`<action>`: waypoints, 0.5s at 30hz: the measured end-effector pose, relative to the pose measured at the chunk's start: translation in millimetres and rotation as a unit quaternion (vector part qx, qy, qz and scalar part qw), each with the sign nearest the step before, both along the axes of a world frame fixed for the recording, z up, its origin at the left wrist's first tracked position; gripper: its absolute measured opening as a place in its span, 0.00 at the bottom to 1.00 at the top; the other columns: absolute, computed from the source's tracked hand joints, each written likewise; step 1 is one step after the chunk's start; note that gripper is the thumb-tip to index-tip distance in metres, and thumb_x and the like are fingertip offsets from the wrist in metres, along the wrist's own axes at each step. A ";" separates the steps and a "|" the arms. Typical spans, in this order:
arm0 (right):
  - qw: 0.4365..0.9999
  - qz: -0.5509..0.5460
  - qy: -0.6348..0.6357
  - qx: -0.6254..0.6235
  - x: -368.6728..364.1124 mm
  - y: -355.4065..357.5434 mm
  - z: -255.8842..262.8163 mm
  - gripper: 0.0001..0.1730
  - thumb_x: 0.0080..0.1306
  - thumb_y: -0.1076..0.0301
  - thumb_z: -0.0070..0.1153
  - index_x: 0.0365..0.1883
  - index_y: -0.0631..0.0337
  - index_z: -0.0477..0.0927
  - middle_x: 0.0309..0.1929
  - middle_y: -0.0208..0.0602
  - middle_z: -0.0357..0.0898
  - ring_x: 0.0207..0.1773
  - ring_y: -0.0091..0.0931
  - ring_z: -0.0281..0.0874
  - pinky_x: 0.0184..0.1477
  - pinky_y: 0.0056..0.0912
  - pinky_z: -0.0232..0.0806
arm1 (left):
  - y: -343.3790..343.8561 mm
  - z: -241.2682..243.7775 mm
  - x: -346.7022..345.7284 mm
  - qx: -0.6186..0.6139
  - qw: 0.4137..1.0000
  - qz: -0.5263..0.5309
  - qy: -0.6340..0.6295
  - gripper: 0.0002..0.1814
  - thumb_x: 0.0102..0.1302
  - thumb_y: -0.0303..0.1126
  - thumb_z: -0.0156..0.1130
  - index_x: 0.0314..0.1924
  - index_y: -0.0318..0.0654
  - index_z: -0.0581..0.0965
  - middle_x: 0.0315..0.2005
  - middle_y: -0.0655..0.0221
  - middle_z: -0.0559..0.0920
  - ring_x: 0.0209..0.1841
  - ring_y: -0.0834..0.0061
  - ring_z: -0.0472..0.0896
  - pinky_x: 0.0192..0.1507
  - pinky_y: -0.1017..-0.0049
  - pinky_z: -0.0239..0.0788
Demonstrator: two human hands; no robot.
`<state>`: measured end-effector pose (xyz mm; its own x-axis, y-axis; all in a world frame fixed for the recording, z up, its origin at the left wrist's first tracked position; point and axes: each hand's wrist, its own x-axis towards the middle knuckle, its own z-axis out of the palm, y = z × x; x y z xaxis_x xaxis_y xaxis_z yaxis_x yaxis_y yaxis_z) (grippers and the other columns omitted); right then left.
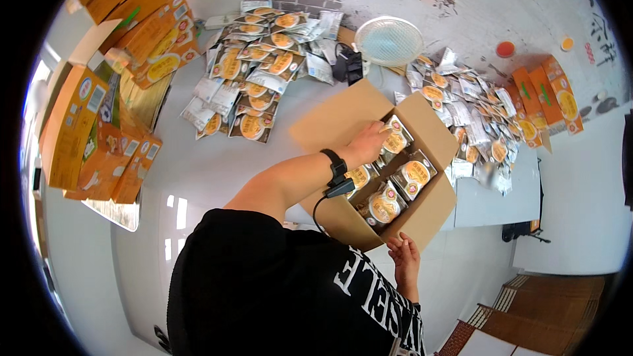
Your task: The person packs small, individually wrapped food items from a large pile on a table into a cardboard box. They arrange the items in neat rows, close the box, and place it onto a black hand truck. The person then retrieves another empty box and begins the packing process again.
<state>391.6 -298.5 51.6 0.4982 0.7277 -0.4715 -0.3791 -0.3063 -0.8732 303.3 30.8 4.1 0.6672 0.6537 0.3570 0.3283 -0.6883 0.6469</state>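
Observation:
An open cardboard carton (425, 118) stands before me with its flaps spread. Inside it, food packets are grouped in several stacks, each printed with a yellow bowl. My left hand (367, 142), wearing a black wrist strap (336, 165), reaches into the far part of the carton. Its fingers lie against the edge of a food packet (395, 139); the thumb side is hidden, so a grip cannot be made out. Beside the near flap is my right hand (405, 257), fingers loosely bent and apart, holding nothing visible. Another packet stack (384, 207) fills the carton's near corner.
Loose packets are heaped on the white table (207, 158) in a left pile (257, 74) and a right pile (474, 113). A mesh-covered round fan (389, 40) stands behind the carton. Orange printed boxes (74, 128) are stacked at left, more orange boxes (544, 94) at right.

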 end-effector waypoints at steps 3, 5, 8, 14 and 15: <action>1.000 0.009 -0.004 -0.002 -0.2 9.0 0.4 0.18 0.71 0.60 0.44 0.54 0.59 0.68 0.43 0.37 0.79 0.43 0.25 0.77 0.43 0.24 0.67 | 6.6 14.7 -34.4 -0.127 0.987 0.016 -0.101 0.25 0.58 0.25 0.57 0.58 0.39 0.69 0.57 0.53 0.66 0.60 0.54 0.63 0.60 0.65 0.58; 1.000 0.015 -0.003 0.001 -0.3 15.3 0.2 0.18 0.71 0.60 0.44 0.54 0.59 0.69 0.43 0.37 0.79 0.43 0.25 0.78 0.43 0.24 0.68 | 18.9 13.9 -69.3 -0.121 0.977 0.090 -0.153 0.21 0.61 0.28 0.56 0.56 0.38 0.69 0.52 0.58 0.70 0.52 0.61 0.71 0.55 0.69 0.63; 1.000 0.024 -0.006 0.005 -1.9 25.4 -0.1 0.17 0.71 0.61 0.44 0.53 0.60 0.69 0.43 0.38 0.79 0.41 0.25 0.78 0.43 0.26 0.70 | 44.5 -9.1 -135.9 -0.208 0.913 0.226 -0.269 0.18 0.62 0.29 0.56 0.53 0.37 0.71 0.44 0.65 0.75 0.45 0.68 0.74 0.49 0.73 0.66; 0.998 0.055 -0.012 0.010 -10.0 48.9 3.3 0.19 0.70 0.60 0.45 0.54 0.61 0.69 0.42 0.38 0.79 0.41 0.25 0.78 0.42 0.26 0.70 | 74.6 -71.2 -283.3 -0.487 0.574 0.355 -0.554 0.11 0.65 0.30 0.55 0.46 0.35 0.69 0.40 0.64 0.75 0.43 0.70 0.75 0.46 0.74 0.69; 0.998 0.058 -0.016 0.006 -11.9 53.0 4.4 0.19 0.70 0.60 0.45 0.54 0.61 0.69 0.42 0.38 0.79 0.41 0.25 0.78 0.42 0.26 0.70 | 73.4 -74.4 -299.5 -0.503 0.528 0.372 -0.575 0.12 0.65 0.30 0.54 0.46 0.34 0.68 0.41 0.62 0.74 0.43 0.69 0.75 0.47 0.73 0.69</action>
